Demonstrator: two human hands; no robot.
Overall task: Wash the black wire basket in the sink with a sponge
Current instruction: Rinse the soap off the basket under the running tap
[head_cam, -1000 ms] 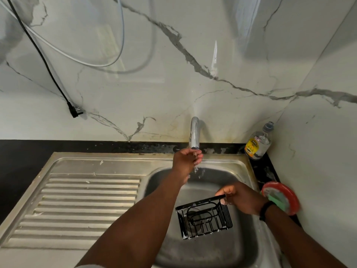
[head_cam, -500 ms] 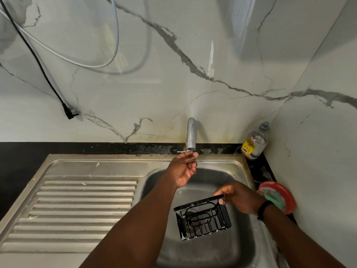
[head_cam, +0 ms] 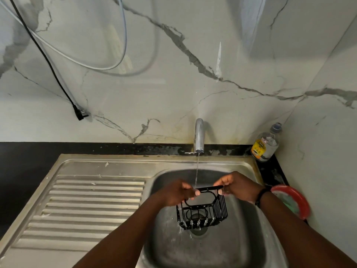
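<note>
The black wire basket (head_cam: 201, 211) hangs over the steel sink bowl (head_cam: 243, 238), above the drain. My left hand (head_cam: 176, 193) grips the left end of its top bar and my right hand (head_cam: 238, 187) grips the right end. A thin stream of water (head_cam: 197, 171) runs from the chrome tap (head_cam: 199, 135) and falls onto the bar between my hands. Drops fall off the basket's lower edge. A green sponge (head_cam: 289, 203) lies in a red dish (head_cam: 301, 198) to the right of the sink.
The ribbed steel drainboard (head_cam: 87, 206) lies to the left of the bowl. A clear bottle with a yellow label (head_cam: 266, 145) stands in the back right corner. A black plug (head_cam: 81, 113) and white cable (head_cam: 77, 60) hang on the marble wall.
My left hand left the tap and took hold of the basket's top bar. Water now runs from the tap. The basket has moved up and back, under the stream.
</note>
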